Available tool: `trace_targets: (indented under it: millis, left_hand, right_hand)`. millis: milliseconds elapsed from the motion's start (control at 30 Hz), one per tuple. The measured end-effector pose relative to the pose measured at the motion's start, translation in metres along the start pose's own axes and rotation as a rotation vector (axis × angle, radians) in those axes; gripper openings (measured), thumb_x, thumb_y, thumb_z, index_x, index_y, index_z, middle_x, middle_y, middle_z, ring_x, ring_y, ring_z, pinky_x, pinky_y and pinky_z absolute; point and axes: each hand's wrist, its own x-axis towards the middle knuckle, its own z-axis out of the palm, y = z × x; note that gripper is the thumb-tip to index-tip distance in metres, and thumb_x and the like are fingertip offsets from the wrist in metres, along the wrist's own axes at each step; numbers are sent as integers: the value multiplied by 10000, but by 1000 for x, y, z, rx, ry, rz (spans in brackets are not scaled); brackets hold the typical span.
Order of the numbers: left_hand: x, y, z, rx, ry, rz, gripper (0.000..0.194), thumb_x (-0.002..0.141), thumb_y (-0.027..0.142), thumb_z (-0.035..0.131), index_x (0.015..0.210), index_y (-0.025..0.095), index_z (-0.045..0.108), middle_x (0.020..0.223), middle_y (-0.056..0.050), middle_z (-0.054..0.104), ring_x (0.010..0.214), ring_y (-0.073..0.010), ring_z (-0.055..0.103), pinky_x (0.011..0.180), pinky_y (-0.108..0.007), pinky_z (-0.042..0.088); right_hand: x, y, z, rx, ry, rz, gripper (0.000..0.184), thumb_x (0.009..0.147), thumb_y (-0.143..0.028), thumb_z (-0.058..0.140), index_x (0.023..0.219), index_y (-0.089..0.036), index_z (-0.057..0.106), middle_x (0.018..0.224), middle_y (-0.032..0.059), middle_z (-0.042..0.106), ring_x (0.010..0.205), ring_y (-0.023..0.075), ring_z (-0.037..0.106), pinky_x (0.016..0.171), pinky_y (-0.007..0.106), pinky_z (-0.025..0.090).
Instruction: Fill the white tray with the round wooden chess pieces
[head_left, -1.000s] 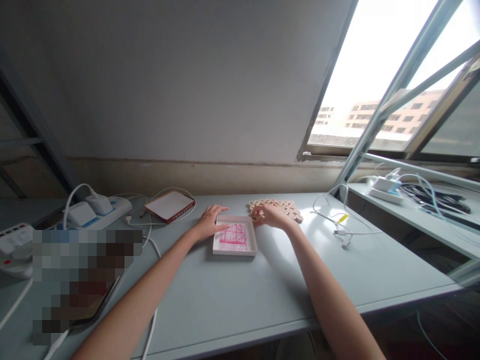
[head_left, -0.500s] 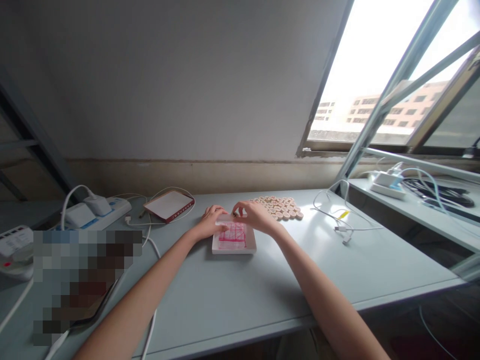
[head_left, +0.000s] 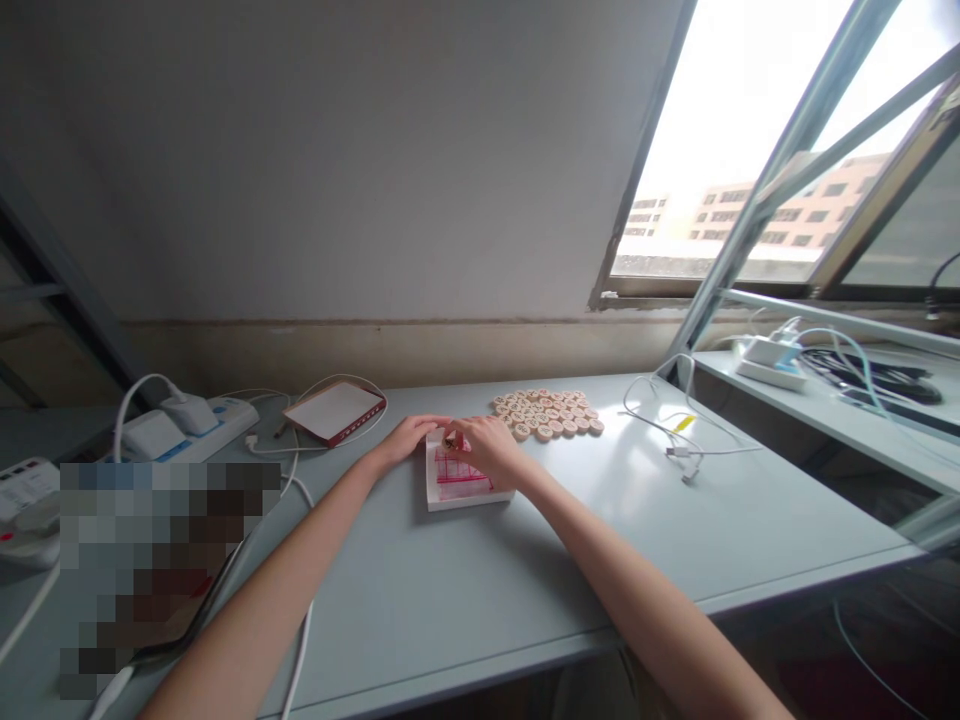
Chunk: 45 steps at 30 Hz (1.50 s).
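Note:
A shallow white box [head_left: 471, 503] sits on the desk, with a clear plastic sheet or bag printed with pink-red lines [head_left: 463, 487] inside it. My left hand [head_left: 405, 440] curves round the box's far left corner, its fingers along the back edge. Over the box's far right part, my right hand [head_left: 491, 450] is closed in a pinch. Between its fingertips shows a small wooden disc [head_left: 450, 440], apparently a Chinese chess piece, partly hidden. Beyond the right hand lie several round Chinese chess pieces [head_left: 553, 414] in a flat cluster.
A red-sided box lid [head_left: 330, 412] lies white inside up at the back left. White cables [head_left: 682, 450] spread on the right. A power strip [head_left: 217, 420] with plugs and a blurred-out object [head_left: 165, 570] are on the left. Wall and window stand behind the desk [head_left: 420, 600].
My right hand has moved left and down over the box with the piece. My left thumb has drawn back from inside the box to its edge. The box has turned slightly.

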Motion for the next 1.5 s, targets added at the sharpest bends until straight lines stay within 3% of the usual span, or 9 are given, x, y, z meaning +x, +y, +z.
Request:
trace_targets:
  millis: [133, 233, 367, 533, 667, 867, 1033, 1267, 1500]
  left_hand:
    - [1, 1, 6, -45, 63, -2, 363, 823, 385, 367, 896, 146, 631, 972, -36, 650, 951, -188, 553, 913, -339, 379]
    - [0, 4, 9, -70, 17, 9, 385, 822, 427, 376, 908, 146, 624, 981, -43, 643, 963, -192, 544, 912, -334, 374]
    - [-4, 9, 7, -93, -122, -41, 435, 783, 455, 444, 1080, 159, 560, 1131, -72, 569, 1032, -213, 510, 899, -333, 379]
    - [-10, 12, -2, 95, -159, -9, 539, 652, 369, 627, 1155, 214, 509, 1220, -69, 469, 1113, -232, 437, 941, -328, 338]
    - [-10, 11, -3, 226, -159, 15, 541, 614, 312, 651, 1133, 224, 523, 1190, -62, 460, 1130, -244, 401, 973, -355, 301]
    - [-11, 19, 4, 190, -105, -32, 426, 682, 283, 563, 1097, 192, 539, 1104, -61, 486, 1004, -197, 493, 882, -310, 388]
    - [-12, 20, 4, 189, -115, -40, 437, 682, 316, 565, 1101, 197, 532, 1110, -54, 485, 1005, -192, 497, 872, -288, 392]
    - [-8, 22, 24, 521, 84, -114, 371, 683, 439, 552, 999, 246, 559, 1044, -35, 525, 1019, -230, 464, 876, -354, 358]
    - [-4, 11, 31, 591, 100, -86, 386, 619, 303, 624, 991, 230, 550, 1010, -29, 515, 947, -191, 492, 837, -288, 368]
  right_hand:
    - [0, -6, 5, 64, 24, -44, 263, 796, -237, 515, 1058, -222, 525, 979, 25, 630, 833, 166, 577, 663, 232, 353]
    - [3, -1, 2, 68, 30, -4, 201, 796, -224, 509, 992, -230, 555, 916, 0, 635, 787, 140, 570, 643, 219, 349]
    - [2, 21, -8, -26, 96, 139, 173, 819, -211, 454, 925, -240, 588, 922, 6, 617, 817, 141, 547, 671, 223, 342]
    - [-7, 56, -15, -200, 91, 350, 143, 764, -208, 519, 869, -209, 616, 905, 50, 596, 867, 185, 518, 713, 262, 331]
    - [-12, 67, -14, -176, 40, 360, 134, 732, -238, 571, 856, -222, 622, 928, 42, 585, 833, 173, 525, 691, 248, 333]
    - [-10, 66, -14, -236, 40, 303, 119, 726, -208, 586, 834, -211, 636, 881, 45, 623, 813, 182, 542, 674, 250, 327]
    - [-9, 63, -21, -201, 17, 340, 127, 693, -298, 626, 784, -212, 644, 832, 35, 640, 783, 182, 550, 615, 238, 317]
    - [-4, 45, -35, -38, 123, 211, 162, 741, -372, 566, 803, -232, 620, 791, -12, 628, 726, 131, 549, 602, 207, 313]
    - [-1, 20, -22, -33, -40, 171, 236, 727, -406, 588, 914, -262, 584, 731, -31, 643, 678, 138, 573, 563, 207, 324]
